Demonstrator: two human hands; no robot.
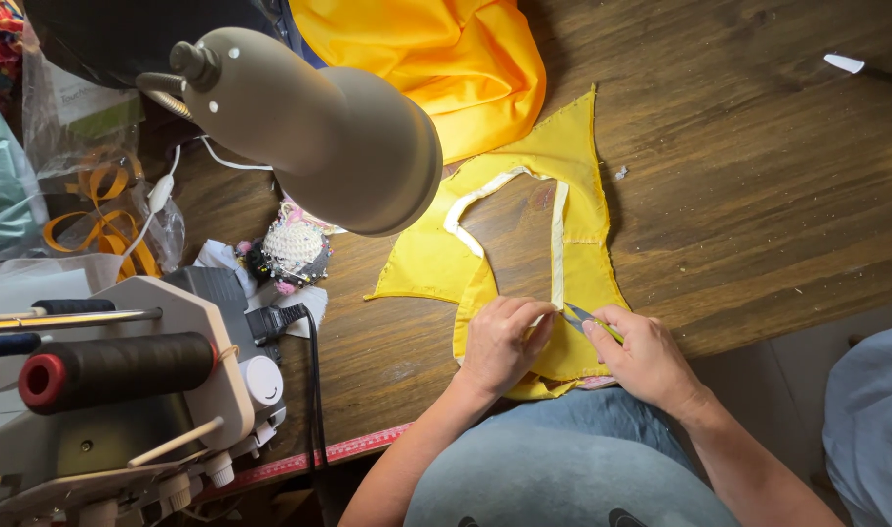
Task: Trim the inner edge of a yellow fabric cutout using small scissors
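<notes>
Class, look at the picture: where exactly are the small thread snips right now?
The thread snips are in the right hand, at the table's near edge, blades pointing at the yellow fabric piece beside the left hand.

This is looking like a home sewing corner or small tailoring workshop. A sewing machine (124, 390) is sitting at the near left end of a worn wooden desk (758, 195), carrying a dark thread spool (114, 369) on its top. Just behind the machine a grey desk lamp (338, 137) is leaning over the work. Below the lamp's shade a crocheted pincushion (292, 249) is resting, and to the right of the lamp a cut yellow cloth piece (524, 224) with white edging is lying flat. Bags of orange ribbon (99, 220) are piling up behind the machine, and a red measuring tape (348, 451) is running along the desk's front edge beside it.
</notes>
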